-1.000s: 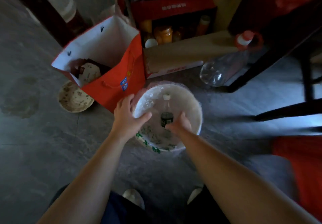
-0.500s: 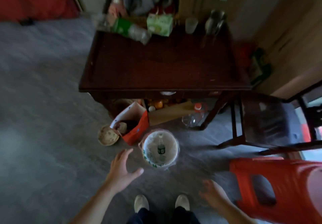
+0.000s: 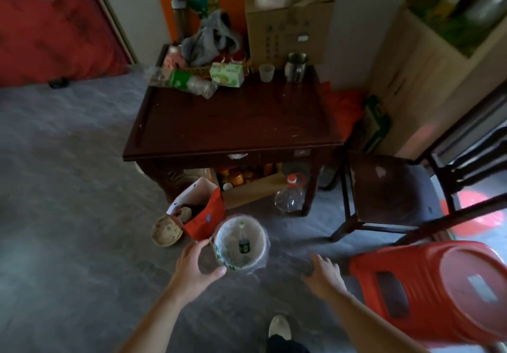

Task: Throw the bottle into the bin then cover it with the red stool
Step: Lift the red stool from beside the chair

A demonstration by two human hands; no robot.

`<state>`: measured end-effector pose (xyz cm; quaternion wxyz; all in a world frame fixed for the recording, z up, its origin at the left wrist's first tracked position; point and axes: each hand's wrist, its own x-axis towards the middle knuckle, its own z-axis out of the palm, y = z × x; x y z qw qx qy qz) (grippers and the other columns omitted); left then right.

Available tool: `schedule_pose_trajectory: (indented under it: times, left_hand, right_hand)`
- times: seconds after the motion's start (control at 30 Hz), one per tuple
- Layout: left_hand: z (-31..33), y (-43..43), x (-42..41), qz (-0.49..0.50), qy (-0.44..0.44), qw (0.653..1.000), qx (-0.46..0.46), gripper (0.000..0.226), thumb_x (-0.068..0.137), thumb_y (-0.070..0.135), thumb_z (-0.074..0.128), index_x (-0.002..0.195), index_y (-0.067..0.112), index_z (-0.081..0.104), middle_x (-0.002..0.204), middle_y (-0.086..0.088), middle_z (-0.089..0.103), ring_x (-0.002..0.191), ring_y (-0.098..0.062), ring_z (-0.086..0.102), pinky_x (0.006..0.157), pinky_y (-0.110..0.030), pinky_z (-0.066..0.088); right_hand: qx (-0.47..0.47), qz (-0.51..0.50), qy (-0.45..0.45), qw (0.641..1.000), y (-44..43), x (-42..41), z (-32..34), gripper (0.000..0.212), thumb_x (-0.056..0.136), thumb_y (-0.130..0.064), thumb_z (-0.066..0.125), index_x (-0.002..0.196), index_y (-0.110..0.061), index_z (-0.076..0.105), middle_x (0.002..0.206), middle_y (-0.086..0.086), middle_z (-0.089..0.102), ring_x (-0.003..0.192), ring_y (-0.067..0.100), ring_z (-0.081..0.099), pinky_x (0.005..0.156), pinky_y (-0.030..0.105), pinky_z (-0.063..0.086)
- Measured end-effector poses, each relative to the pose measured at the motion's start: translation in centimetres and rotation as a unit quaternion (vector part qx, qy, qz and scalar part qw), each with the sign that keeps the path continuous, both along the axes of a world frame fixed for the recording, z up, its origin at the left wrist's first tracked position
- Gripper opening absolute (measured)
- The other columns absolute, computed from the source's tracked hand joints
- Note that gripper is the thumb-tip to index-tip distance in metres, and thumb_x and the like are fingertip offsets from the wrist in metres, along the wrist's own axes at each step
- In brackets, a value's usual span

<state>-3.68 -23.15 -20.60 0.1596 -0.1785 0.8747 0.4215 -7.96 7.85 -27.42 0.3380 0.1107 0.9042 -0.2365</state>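
A small clear bottle [image 3: 243,240] with a dark label and white cap lies inside the round white bin [image 3: 219,252], which stands on the grey floor in front of the table. My left hand [image 3: 193,266] hovers open just left of the bin's rim, holding nothing. My right hand [image 3: 323,274] is open, fingers spread, over the floor between the bin and the red stool [image 3: 436,292]. The red plastic stool stands at the lower right, a short gap from my right hand.
A dark wooden table [image 3: 233,130] with clutter stands behind the bin. A red paper bag [image 3: 204,217] and a patterned bowl [image 3: 166,230] sit left of the bin. An empty large bottle [image 3: 289,197] lies under the table. A dark chair [image 3: 389,188] stands at right.
Both hands have left the bin, where the bottle now lies, and pulled back as my view rose. My right hand has moved toward the red stool.
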Motion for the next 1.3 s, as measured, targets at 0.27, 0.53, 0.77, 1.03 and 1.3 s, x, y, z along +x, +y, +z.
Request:
schedule_pose_trajectory:
  times: [0.27, 0.53, 0.77, 1.03, 1.3]
  left_hand:
    - [0.2, 0.4, 4.4, -0.062, -0.003, 0.998, -0.014, 0.083, 0.069, 0.041, 0.080, 0.140, 0.025, 0.039, 0.151, -0.003, 0.031, 0.141, -0.020, 0.027, 0.115, -0.041, 0.029]
    - [-0.8, 3.3, 9.0, -0.104, 0.005, 0.994, -0.018, 0.082, 0.070, 0.038, 0.080, 0.139, 0.022, 0.040, 0.151, -0.003, 0.032, 0.140, -0.021, 0.030, 0.113, -0.039, 0.031]
    - [0.2, 6.9, 11.3, -0.128, 0.010, 0.992, -0.017, 0.085, 0.071, 0.042, 0.078, 0.142, 0.023, 0.036, 0.153, -0.004, 0.026, 0.143, -0.021, 0.024, 0.116, -0.040, 0.027]
    - [0.9, 16.1, 13.4, -0.106, 0.032, 0.994, -0.009, 0.082, 0.070, 0.036, 0.081, 0.139, 0.017, 0.042, 0.148, -0.005, 0.034, 0.136, -0.017, 0.032, 0.111, -0.031, 0.029]
    - [1.0, 27.6, 15.0, -0.092, 0.054, 0.994, -0.011, 0.079, 0.069, 0.027, 0.083, 0.136, 0.011, 0.045, 0.138, -0.004, 0.044, 0.116, -0.005, 0.036, 0.103, -0.022, 0.027]
  right_hand:
    - [0.003, -0.007, 0.038, 0.999, 2.6, 6.2, 2.8, 0.082, 0.082, -0.046, 0.066, 0.152, -0.028, 0.026, 0.156, 0.004, 0.033, 0.141, 0.033, 0.029, 0.112, 0.042, 0.032]
    - [0.020, -0.026, 0.047, 0.998, 6.3, 13.4, 4.0, 0.083, 0.083, -0.042, 0.067, 0.153, -0.022, 0.027, 0.156, 0.006, 0.033, 0.141, 0.032, 0.032, 0.113, 0.038, 0.028]
    - [0.035, -0.006, 0.067, 0.997, 9.6, 15.0, 4.7, 0.081, 0.084, -0.037, 0.067, 0.153, -0.020, 0.027, 0.157, 0.006, 0.032, 0.143, 0.028, 0.030, 0.115, 0.035, 0.024]
    - [0.022, 0.030, 0.070, 0.997, 16.9, 15.5, 5.6, 0.083, 0.081, -0.038, 0.067, 0.153, -0.024, 0.026, 0.157, 0.005, 0.030, 0.143, 0.033, 0.028, 0.115, 0.041, 0.027]
    - [0.037, 0.042, 0.087, 0.995, 28.8, 17.5, 6.7, 0.081, 0.083, -0.035, 0.065, 0.152, -0.020, 0.027, 0.156, 0.008, 0.034, 0.145, 0.027, 0.027, 0.119, 0.040, 0.017]
